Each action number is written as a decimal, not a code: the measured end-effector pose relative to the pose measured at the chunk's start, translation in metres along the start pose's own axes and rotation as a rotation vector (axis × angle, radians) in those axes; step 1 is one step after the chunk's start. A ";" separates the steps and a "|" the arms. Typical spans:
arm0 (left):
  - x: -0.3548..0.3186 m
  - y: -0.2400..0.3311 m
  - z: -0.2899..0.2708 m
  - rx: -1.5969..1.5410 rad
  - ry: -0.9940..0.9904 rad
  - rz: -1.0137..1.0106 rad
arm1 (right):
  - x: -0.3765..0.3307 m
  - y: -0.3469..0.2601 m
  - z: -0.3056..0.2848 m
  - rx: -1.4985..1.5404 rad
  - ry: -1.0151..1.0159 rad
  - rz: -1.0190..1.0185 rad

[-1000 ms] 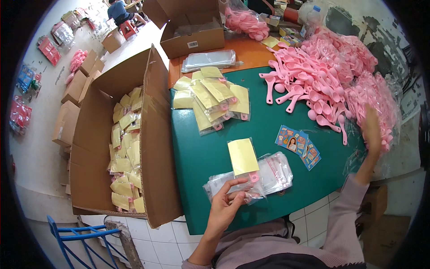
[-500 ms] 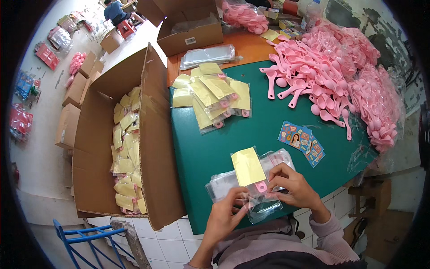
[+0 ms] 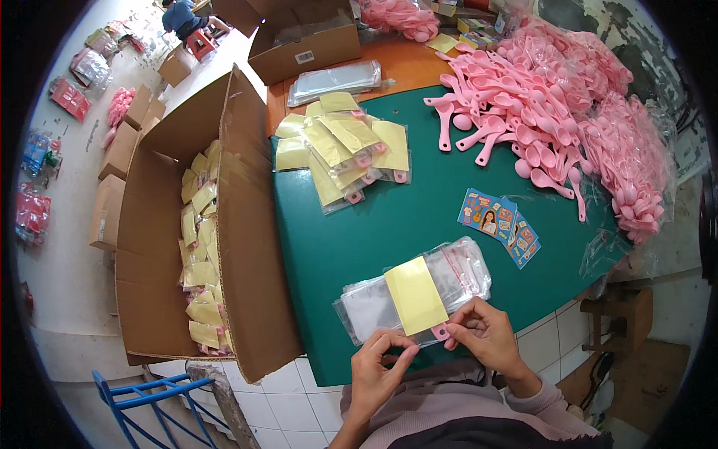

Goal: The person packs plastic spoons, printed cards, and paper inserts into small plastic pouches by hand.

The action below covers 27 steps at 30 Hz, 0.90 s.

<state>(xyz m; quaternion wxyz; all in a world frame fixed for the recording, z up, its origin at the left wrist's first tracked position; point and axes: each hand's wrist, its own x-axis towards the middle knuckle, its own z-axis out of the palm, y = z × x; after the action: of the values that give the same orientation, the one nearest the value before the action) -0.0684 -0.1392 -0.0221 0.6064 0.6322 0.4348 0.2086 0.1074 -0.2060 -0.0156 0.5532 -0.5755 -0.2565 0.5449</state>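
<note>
A clear plastic bag with a yellow card [image 3: 416,295] and a pink spoon handle [image 3: 440,331] showing lies on a stack of clear bags [image 3: 368,308]. My right hand [image 3: 485,337] is closed, its thumb and fingers pinching the bag's near right corner beside the handle. My left hand [image 3: 381,368] is at the near edge of the bag, thumb and index tips brought together; what is between them, if anything, I cannot make out. Beyond the stack lie several blue printed cards [image 3: 499,224]. Filled packets with yellow cards [image 3: 344,142] form a pile farther left.
A tall open carton [image 3: 258,224] holding many filled packets [image 3: 200,247] stands left of the green table [image 3: 329,247]. Loose pink spoons [image 3: 516,112] heap at the far right. Another carton [image 3: 307,51] and flat clear bags [image 3: 336,81] sit at the back. A blue metal frame [image 3: 149,389] is at lower left.
The bag's clear near end, held up between both hands before, now lies folded down. My left hand has drawn away from my right. The view has shifted slightly.
</note>
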 end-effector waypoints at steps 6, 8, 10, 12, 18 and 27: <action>-0.006 -0.006 0.010 -0.334 0.171 -0.077 | -0.004 0.001 0.006 -0.130 0.080 -0.065; -0.010 -0.015 0.009 -0.435 0.098 -0.093 | -0.006 -0.002 0.009 -0.137 0.081 -0.078; -0.009 -0.009 0.008 -0.383 0.086 -0.082 | -0.007 -0.005 0.010 -0.143 0.082 -0.091; -0.008 0.003 0.007 -0.329 0.077 -0.067 | -0.008 -0.007 0.008 -0.208 0.044 -0.082; 0.056 0.059 -0.024 0.224 0.130 0.469 | 0.027 -0.063 0.003 -0.560 0.044 -0.513; 0.114 0.058 -0.022 0.718 -0.040 0.582 | 0.174 -0.086 -0.115 -1.633 0.073 -0.882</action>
<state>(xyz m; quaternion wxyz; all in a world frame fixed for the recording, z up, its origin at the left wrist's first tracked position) -0.0076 -0.0280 0.0066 0.2734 0.9019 0.2723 0.1941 0.2859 -0.0686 -0.0203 0.1415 -0.6537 -0.7388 -0.0827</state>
